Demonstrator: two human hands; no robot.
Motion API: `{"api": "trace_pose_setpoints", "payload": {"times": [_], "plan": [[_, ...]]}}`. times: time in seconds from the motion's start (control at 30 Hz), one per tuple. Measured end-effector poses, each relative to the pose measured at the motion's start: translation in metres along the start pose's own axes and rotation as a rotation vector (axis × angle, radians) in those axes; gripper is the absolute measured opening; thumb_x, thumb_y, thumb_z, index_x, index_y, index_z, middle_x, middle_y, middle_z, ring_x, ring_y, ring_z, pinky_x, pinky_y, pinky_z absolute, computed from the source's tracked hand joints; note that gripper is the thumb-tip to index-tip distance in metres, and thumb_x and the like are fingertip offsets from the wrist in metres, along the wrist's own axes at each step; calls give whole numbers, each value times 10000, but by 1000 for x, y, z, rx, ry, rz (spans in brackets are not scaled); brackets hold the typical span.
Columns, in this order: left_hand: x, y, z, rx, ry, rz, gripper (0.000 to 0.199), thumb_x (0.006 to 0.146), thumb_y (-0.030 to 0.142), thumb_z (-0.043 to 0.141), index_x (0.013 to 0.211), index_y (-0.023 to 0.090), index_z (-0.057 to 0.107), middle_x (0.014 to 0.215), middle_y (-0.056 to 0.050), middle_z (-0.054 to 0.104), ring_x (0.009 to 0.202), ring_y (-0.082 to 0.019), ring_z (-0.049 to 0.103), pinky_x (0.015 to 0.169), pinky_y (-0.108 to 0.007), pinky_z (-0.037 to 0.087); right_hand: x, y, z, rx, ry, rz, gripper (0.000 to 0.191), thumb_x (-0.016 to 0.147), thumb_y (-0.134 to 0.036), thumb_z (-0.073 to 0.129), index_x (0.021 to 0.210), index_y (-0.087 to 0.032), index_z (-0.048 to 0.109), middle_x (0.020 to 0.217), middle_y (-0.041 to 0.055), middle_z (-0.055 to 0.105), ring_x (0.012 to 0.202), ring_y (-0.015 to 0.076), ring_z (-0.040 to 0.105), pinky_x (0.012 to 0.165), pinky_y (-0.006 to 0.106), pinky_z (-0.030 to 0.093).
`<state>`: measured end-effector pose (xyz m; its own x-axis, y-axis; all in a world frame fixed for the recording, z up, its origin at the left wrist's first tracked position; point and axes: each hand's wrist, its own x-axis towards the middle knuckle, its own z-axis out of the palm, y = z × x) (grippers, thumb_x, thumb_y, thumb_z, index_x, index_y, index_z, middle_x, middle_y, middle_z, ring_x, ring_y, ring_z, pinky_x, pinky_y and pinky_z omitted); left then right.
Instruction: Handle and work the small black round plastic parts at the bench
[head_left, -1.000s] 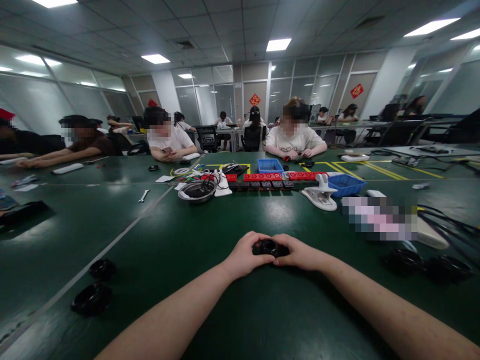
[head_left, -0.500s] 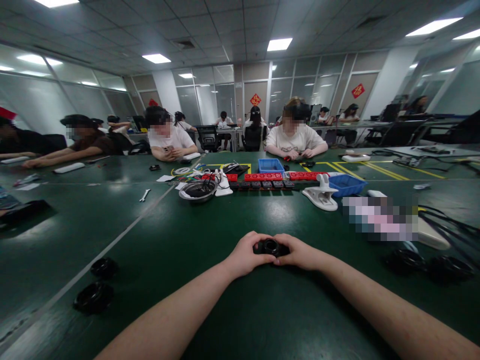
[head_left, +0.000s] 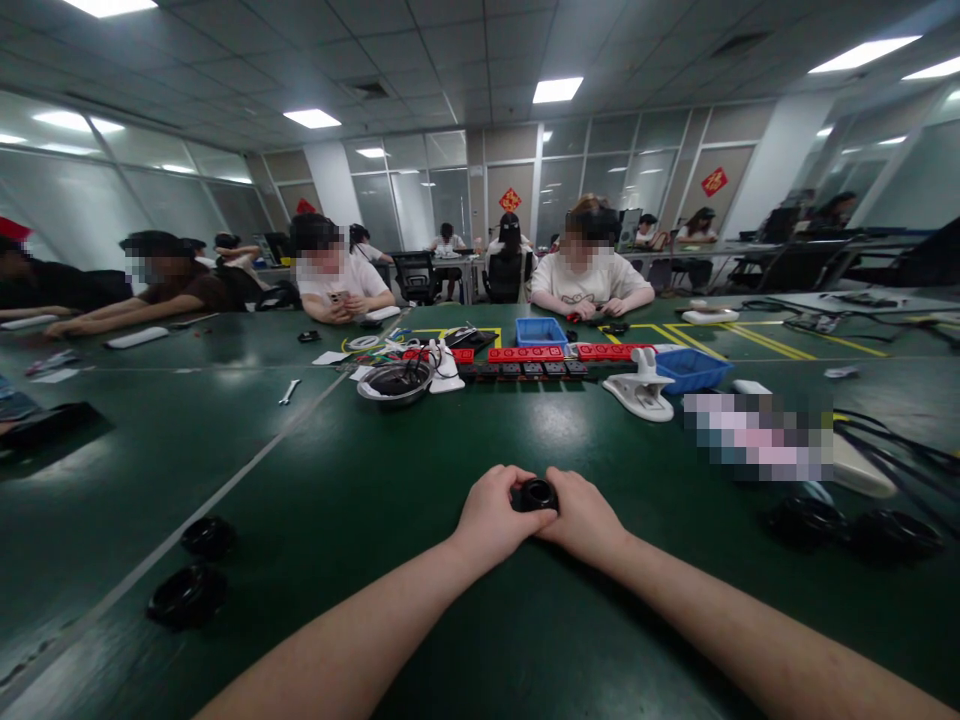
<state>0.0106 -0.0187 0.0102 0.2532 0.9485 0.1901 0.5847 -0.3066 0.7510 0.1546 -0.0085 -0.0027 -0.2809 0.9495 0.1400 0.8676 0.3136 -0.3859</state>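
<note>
A black ring-shaped part with a round opening on top is low over the green table, between my hands. My left hand is closed on its left side, thumb across the near side. On the other side my right hand is wrapped against it, the fingers partly hidden. Two similar black ring-shaped parts lie to the left, one behind the other. Another pair of black round parts sits on the right.
Ahead stand a metal bowl with dark items, red strips, blue trays and a white clip stand. A wrench lies to the left. Cables run along the right. Several people sit across the table.
My right hand has turned and closed in around the near right side of the black ring-shaped part. The part and my left hand have shifted slightly left.
</note>
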Motion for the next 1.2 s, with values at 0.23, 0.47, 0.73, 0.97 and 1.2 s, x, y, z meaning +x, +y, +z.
{"api": "trace_pose_setpoints", "payload": {"times": [0.23, 0.47, 0.73, 0.97, 1.2], "plan": [[4, -7, -1, -84, -70, 93, 350, 574, 310, 657, 880, 178, 547, 851, -18, 492, 778, -149, 465, 669, -247, 369, 2, 9, -13, 226, -128, -224, 419, 554, -340, 646, 910, -165, 511, 863, 40, 534, 791, 186, 477, 667, 272, 350], [5, -7, -6, -107, -156, 132, 413, 566, 360, 660, 926, 191, 552, 878, -27, 488, 784, -152, 463, 673, -247, 373, 9, 25, -28, 497, -402, -289, 283, 621, -256, 610, 869, -146, 532, 810, 1, 532, 747, 148, 497, 647, 245, 382], [6, -10, -6, -123, -196, 152, 443, 604, 326, 634, 1022, 230, 525, 832, -10, 467, 724, -129, 454, 652, -240, 383, 9, 25, -30, 471, -419, -295, 349, 623, -234, 612, 953, -152, 531, 887, 13, 536, 807, 162, 487, 705, 269, 374], [5, -9, -8, -120, -205, 154, 412, 614, 323, 621, 1006, 235, 530, 834, -10, 459, 722, -128, 448, 654, -243, 382, 10, 26, -32, 460, -444, -317, 326, 640, -232, 598, 949, -153, 535, 896, 12, 538, 817, 159, 485, 720, 273, 372], [6, -9, -6, -110, -202, 162, 418, 610, 334, 625, 1002, 228, 527, 823, -9, 454, 709, -125, 439, 641, -236, 377, 11, 27, -29, 484, -438, -311, 299, 630, -222, 605, 911, -141, 547, 874, 13, 538, 809, 159, 488, 709, 264, 370]]}}
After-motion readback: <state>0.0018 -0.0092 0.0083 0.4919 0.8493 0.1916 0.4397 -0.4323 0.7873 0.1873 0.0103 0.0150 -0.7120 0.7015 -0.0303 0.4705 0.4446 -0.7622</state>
